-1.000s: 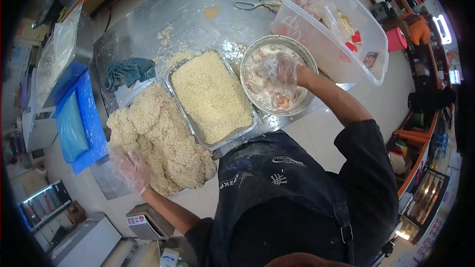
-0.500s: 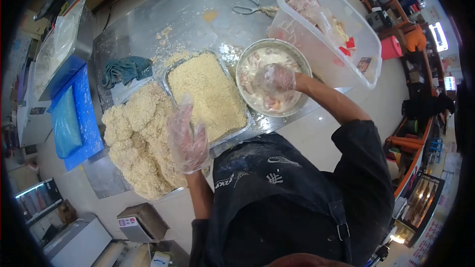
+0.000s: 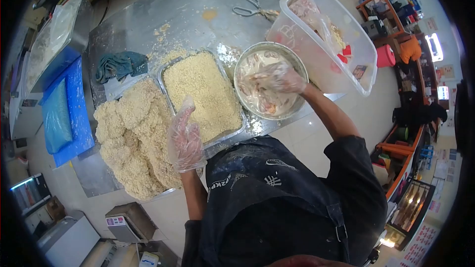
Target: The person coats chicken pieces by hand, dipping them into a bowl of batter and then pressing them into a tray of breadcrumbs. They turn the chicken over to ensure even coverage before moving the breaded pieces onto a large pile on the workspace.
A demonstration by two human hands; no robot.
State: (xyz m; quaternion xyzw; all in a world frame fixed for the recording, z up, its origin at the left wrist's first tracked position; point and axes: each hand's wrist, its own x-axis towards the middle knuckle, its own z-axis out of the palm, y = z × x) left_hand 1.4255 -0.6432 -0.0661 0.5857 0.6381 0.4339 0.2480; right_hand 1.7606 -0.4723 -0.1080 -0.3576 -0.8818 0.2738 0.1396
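My right hand (image 3: 279,77), in a clear plastic glove coated with batter, is over and partly in a round metal bowl (image 3: 303,64) of milky batter with pieces in it. Its fingers point left and are smeared with batter; whether they grip a piece is unclear. My left hand (image 3: 186,141), also gloved, hovers with fingers apart and nothing in it. Beneath and beside it are a metal tray of pale crumbs (image 3: 200,91) and, to the left, a large heap of crumb-coated pieces (image 3: 136,138).
Beyond the bowl at the right stands a clear plastic bin (image 3: 326,34) with bags inside. Scissors (image 3: 247,6) lie at the table's far side. A dark green cloth (image 3: 118,66) sits behind the coated heap. A blue bag (image 3: 60,118) is at the left.
My right hand has lifted somewhat out of the batter, its fingers now showing and stretched leftward. My left hand remains over the tray's edge, its thumb and fingers slightly closer. The view has shifted slightly.
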